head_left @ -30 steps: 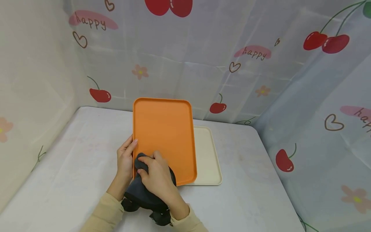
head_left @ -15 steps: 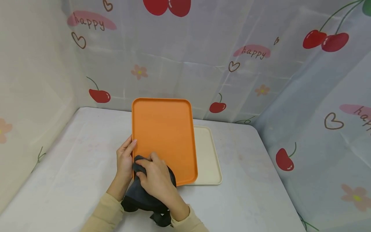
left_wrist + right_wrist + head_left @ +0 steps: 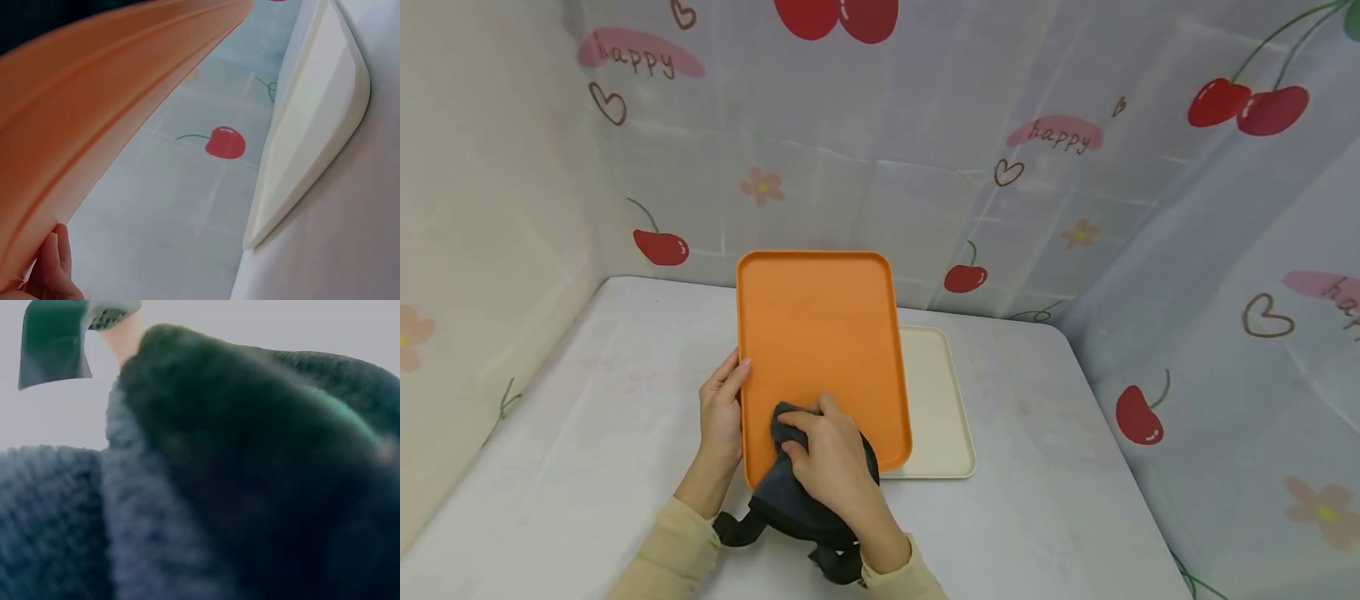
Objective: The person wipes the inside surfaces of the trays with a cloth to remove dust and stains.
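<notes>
An orange rectangular tray (image 3: 820, 342) is held up and tilted, its inner face towards me. My left hand (image 3: 721, 417) grips its left edge, thumb over the rim; in the left wrist view the fingers (image 3: 56, 262) are behind the rim. With my right hand (image 3: 831, 454) I pinch a bunched dark grey cloth (image 3: 797, 492) against the lower part of the tray, and the rest of the cloth hangs below its bottom edge. Blurred cloth (image 3: 187, 537) fills most of the right wrist view. The right hand and cloth hide the tray's lower middle.
A cream tray (image 3: 936, 400) lies on the white-covered table (image 3: 1037, 467), partly hidden behind the orange one. A patterned curtain (image 3: 865, 200) stands along the back and right sides. Black pieces (image 3: 838, 562) show near the right wrist.
My right hand and the cloth dip slightly, then slide right across the lower tray. The orange tray shifts a little left in my left hand's grip. The cream tray stays put.
</notes>
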`<state>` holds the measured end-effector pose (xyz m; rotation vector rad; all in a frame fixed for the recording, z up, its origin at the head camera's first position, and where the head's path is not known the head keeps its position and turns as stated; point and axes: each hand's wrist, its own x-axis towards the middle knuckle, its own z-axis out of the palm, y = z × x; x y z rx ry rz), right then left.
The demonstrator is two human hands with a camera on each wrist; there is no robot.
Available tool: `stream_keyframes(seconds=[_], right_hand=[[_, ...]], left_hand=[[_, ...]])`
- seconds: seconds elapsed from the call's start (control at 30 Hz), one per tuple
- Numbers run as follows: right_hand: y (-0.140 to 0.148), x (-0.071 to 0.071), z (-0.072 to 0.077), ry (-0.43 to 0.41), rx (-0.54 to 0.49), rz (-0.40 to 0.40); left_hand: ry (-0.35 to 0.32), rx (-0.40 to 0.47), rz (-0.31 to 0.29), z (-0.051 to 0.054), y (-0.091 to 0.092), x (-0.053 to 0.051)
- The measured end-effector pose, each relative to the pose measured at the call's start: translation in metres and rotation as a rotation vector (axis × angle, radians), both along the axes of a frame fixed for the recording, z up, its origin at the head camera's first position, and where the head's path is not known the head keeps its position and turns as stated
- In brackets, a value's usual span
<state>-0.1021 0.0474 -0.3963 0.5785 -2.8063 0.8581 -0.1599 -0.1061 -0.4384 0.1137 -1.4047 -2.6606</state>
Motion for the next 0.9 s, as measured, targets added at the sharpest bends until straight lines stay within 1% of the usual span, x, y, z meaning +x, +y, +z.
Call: stream_keyframes(seconds=[0.13,0.27,0.43,0.5,0.63,0.73,0.83,0.9], right_hand=[[0.014,-0.001,-0.001,-0.022,-0.037,-0.034],[0.028,-0.002,-0.002,-0.043,-0.050,-0.093],[0.042,-0.004,-0.005,-0.037,-0.054,-0.140],[0.047,-0.005,-0.006,-0.028,-0.053,-0.166],[0.059,-0.007,-0.009,-0.022,-0.050,-0.245],[0.070,-0.009,-0.011,-0.032,-0.053,-0.319],[0.079,-0.010,-0.015,-0.051,-0.072,-0.393],[0.082,-0.011,-0.018,-0.070,-0.094,-0.427]], left_hand=[[0.010,0.000,-0.007,0.001,0.001,-0.002],[0.009,0.013,-0.007,0.002,0.001,-0.003],[-0.018,0.027,0.034,0.002,-0.002,-0.001],[-0.027,0.020,0.040,0.002,-0.004,-0.001],[-0.026,-0.012,0.032,0.002,-0.006,-0.001],[-0.019,-0.024,0.040,0.003,-0.007,-0.001],[-0.009,-0.014,0.055,0.003,-0.008,-0.002],[-0.001,-0.003,0.062,0.004,-0.007,-0.002]])
